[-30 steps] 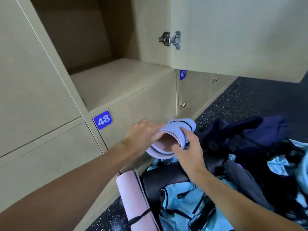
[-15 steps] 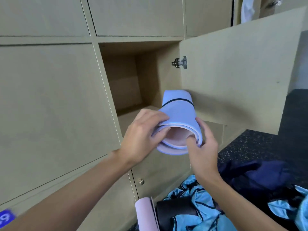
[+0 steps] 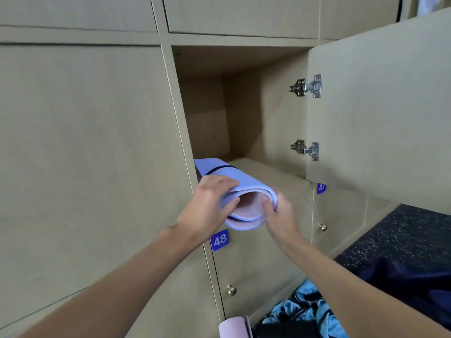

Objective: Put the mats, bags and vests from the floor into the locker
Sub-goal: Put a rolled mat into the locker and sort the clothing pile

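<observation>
A rolled lavender mat (image 3: 234, 179) with a dark strap around it lies half inside the open locker (image 3: 266, 172), its far end against the left wall and its near end sticking out over the front edge. My left hand (image 3: 207, 206) grips the near end from the left. My right hand (image 3: 278, 211) holds the same end from the right, fingers on the roll's rim. On the floor at the bottom lie a pink rolled mat (image 3: 234, 326), a light blue bag (image 3: 310, 313) and dark navy fabric (image 3: 405, 281).
The locker door (image 3: 380, 106) stands open to the right, with two metal hinges. Below the opening is the shut door with a blue plate numbered 48 (image 3: 219, 239) and brass knobs (image 3: 231, 290). Dark speckled flooring (image 3: 400, 235) runs along the right.
Both hands lifted the lavender mat from above the floor pile up to the open locker and pushed its far end in along the left wall. The view rose with it.
</observation>
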Demonstrator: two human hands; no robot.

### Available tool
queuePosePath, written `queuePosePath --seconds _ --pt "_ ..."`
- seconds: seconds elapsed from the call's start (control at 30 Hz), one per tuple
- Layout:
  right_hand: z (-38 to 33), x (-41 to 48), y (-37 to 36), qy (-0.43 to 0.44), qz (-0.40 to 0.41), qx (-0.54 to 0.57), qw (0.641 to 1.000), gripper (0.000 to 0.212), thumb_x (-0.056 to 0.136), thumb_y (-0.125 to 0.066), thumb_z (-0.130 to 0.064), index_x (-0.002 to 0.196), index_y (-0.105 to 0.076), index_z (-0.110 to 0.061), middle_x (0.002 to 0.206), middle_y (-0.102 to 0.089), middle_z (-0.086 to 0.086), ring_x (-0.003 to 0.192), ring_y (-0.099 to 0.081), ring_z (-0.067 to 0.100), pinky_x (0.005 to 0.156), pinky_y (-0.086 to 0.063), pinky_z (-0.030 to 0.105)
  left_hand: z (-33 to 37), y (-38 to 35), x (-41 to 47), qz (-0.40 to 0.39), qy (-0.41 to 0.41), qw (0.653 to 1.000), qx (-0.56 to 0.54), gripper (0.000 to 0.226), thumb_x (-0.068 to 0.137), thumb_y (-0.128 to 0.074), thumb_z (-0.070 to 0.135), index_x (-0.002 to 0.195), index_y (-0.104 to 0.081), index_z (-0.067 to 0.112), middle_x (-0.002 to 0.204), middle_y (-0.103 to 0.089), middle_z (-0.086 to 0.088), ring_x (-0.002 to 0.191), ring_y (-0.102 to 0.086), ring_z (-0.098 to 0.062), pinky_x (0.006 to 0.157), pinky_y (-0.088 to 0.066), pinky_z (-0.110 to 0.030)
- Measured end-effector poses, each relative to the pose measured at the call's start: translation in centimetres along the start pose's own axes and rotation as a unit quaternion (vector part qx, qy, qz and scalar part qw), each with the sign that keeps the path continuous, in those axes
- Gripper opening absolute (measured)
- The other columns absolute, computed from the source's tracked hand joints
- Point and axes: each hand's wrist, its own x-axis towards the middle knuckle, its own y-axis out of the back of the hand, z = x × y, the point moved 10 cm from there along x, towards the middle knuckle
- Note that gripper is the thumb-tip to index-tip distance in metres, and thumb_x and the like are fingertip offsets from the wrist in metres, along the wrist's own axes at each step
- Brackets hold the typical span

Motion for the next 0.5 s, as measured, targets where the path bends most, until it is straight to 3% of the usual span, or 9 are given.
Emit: queuePosePath --seconds 0.07,0.13,0.23,0.33,0.4,0.5 --pt "2.0 1.2 -2.6 -0.009 -0.093 -0.101 0.991 0.042 0.099 -0.05 -0.012 0.141 -0.042 -0.012 0.117 -0.051 -0.007 0.096 -0.051 -0.003 0.092 -0.039 0.023 -2.7 -1.2 0.0 -0.026 0.029 0.999 0.017 0.024 0.089 -0.069 0.011 0.113 -0.071 0.01 0.112 -0.068 -0.003 0.111 -0.054 -0.022 0.092 -0.033 -0.017" --pt "3.3 2.0 -3.2 -0.028 -0.106 -0.131 0.985 0.056 0.097 -0.055 -0.014 0.149 -0.032 -0.02 0.121 -0.045 -0.001 0.09 -0.05 0.011 0.09 -0.043 0.028 -4.2 -2.5 0.0 -0.055 0.034 0.996 0.057 0.023 0.091 -0.067 0.013 0.112 -0.072 0.01 0.111 -0.067 -0.003 0.111 -0.053 -0.024 0.093 -0.043 -0.03" --pt "3.1 3.5 -3.3 0.01 -0.078 -0.141 0.987 0.033 0.092 -0.059 -0.007 0.122 -0.057 -0.022 0.1 -0.059 -0.001 0.071 -0.054 0.009 0.071 -0.044 0.022 -4.5 -4.2 0.1 -0.098 0.006 0.988 0.12 0.03 0.093 -0.063 0.016 0.123 -0.066 0.01 0.124 -0.061 -0.005 0.12 -0.048 -0.025 0.094 -0.048 -0.043" --pt "3.1 5.6 -4.7 0.048 -0.085 -0.183 0.978 0.025 0.09 -0.058 -0.002 0.11 -0.069 -0.013 0.094 -0.066 0.0 0.077 -0.06 0.017 0.07 -0.045 0.021 -3.9 -3.6 0.1 -0.081 -0.068 0.973 0.206 0.038 0.084 -0.072 0.017 0.12 -0.066 0.008 0.13 -0.058 -0.011 0.121 -0.051 -0.028 0.084 -0.052 -0.042" --pt "3.5 6.8 -6.1 0.06 -0.093 -0.2 0.973 0.028 0.09 -0.056 -0.002 0.113 -0.068 -0.011 0.096 -0.066 0.0 0.08 -0.062 0.02 0.076 -0.049 0.03 -3.7 -2.8 -0.4 -0.051 -0.137 0.928 0.344 0.042 0.078 -0.075 0.023 0.117 -0.067 0.009 0.131 -0.06 -0.014 0.126 -0.053 -0.032 0.097 -0.042 -0.043" --pt "3.9 7.8 -8.5 0.061 -0.111 -0.205 0.97 0.034 0.087 -0.056 -0.002 0.117 -0.065 -0.015 0.1 -0.067 -0.001 0.083 -0.064 0.023 0.081 -0.052 0.034 -5.5 -1.3 -0.6 -0.06 -0.119 0.861 0.491 0.076 0.083 -0.062 0.053 0.142 -0.047 0.007 0.159 -0.028 -0.02 0.151 -0.017 -0.03 0.121 -0.009 -0.057"
